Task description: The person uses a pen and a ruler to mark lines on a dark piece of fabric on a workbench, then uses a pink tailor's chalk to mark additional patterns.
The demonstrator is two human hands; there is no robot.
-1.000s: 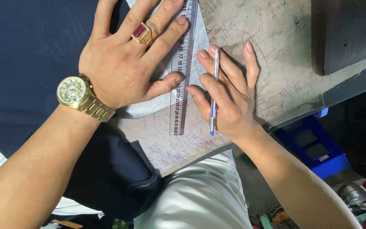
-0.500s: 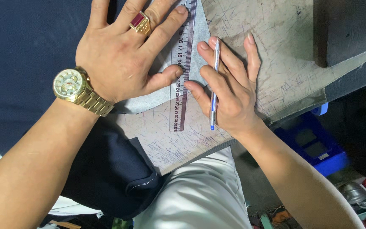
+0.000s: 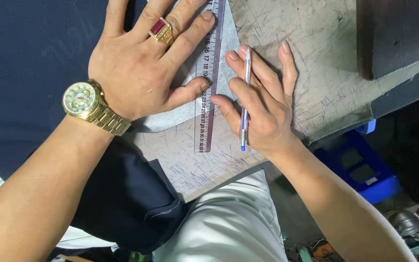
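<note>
**A:** Head view, item one?

**B:** I list my left hand (image 3: 141, 73): laid flat, fingers spread, palm down on a pale grey sheet of interfacing (image 3: 190, 104). It closes on nothing. A gold ring with a red stone (image 3: 160, 29) sits on one finger, a gold wristwatch (image 3: 84, 103) on the wrist.

**A:** Item two?

**B:** A clear ruler (image 3: 209, 82), lying lengthwise across the grey sheet and running toward me. My left fingertips press its left edge, with the thumb tip just beside the scale.

**A:** The other hand?

**B:** My right hand (image 3: 260, 104): also flat, fingers stretched out on the ruler's right side, the thumb touching that edge. A blue-tipped pen (image 3: 244, 97) lies held between the index and middle fingers, parallel to the ruler, blue end toward me. I count that as a loose hold, not a writing grip.

**A:** Support and surroundings?

**B:** A scratched, ink-marked worktable (image 3: 316, 73) carries the sheet. Dark navy fabric (image 3: 30, 63) covers its left part and hangs over the near edge. A dark block (image 3: 389, 34) stands at the far right. Below the table edge, a blue plastic stool (image 3: 360, 170), and my light trousers (image 3: 224, 223) in the foreground.
</note>
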